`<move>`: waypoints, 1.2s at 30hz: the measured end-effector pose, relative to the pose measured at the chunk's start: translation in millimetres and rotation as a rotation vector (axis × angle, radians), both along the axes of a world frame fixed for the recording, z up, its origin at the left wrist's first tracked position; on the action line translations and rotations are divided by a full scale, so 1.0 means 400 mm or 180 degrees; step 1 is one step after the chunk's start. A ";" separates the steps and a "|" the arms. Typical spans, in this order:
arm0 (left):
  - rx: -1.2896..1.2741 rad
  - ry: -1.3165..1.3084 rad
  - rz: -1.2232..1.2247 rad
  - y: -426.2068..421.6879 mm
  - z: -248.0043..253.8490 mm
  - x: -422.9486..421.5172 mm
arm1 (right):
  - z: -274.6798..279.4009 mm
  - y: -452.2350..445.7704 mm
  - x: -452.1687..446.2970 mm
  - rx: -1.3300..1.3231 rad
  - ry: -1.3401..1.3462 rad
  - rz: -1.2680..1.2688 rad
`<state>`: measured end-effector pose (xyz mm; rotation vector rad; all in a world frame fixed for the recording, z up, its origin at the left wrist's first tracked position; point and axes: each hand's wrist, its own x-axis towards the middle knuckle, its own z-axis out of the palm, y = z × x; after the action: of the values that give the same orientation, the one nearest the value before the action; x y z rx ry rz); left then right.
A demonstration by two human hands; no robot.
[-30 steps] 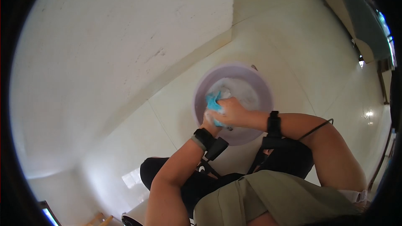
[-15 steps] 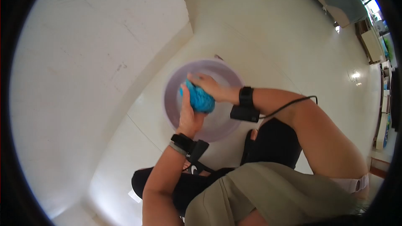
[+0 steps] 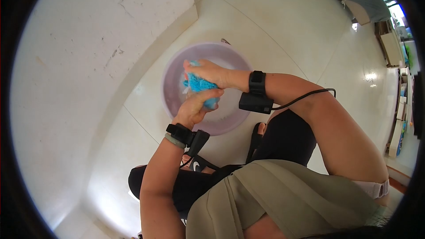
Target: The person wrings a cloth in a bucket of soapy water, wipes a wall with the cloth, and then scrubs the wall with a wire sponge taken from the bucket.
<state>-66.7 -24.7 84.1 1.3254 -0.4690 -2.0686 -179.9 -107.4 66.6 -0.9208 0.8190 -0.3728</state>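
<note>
Fingers of the left hand [image 3: 191,108] and right hand [image 3: 211,73] are curled closed on a blue cloth [image 3: 201,83], the left thumb laid across its lower part; the undersides of both grips are hidden. It looks soft, limp and probably wet, so likely slippery yet hard to damage; a bunched fold at either end should give the surest hold. The cloth is just left of the frame's centre, above the lilac basin [image 3: 172,99], which stands on the pale floor [image 3: 274,35]. Half a second ago it was a rounder bundle between straighter left fingers; now it is drawn longer, and the basin sits higher in the frame.
</note>
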 end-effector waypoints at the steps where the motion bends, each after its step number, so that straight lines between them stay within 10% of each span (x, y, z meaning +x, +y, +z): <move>1: 0.0035 -0.0160 -0.0001 0.002 -0.003 -0.001 | 0.007 0.002 0.008 0.0044 0.0135 -0.0099; 25: -0.0964 -0.1179 -0.0089 -0.055 -0.001 0.059 | -0.029 -0.069 0.035 -0.2067 0.0575 -0.0245; 30: -0.1327 -0.1512 0.0409 -0.086 0.038 0.229 | -0.042 -0.143 -0.081 -0.3539 0.3469 -0.0581; 36: 0.0090 -0.1746 0.0067 -0.090 0.070 0.345 | -0.154 -0.164 -0.197 -0.2368 0.3474 0.0787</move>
<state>71.3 -60.8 112.0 1.9081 -0.6522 -1.6792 -258.9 -173.2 4.8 -1.9678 1.5731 0.1087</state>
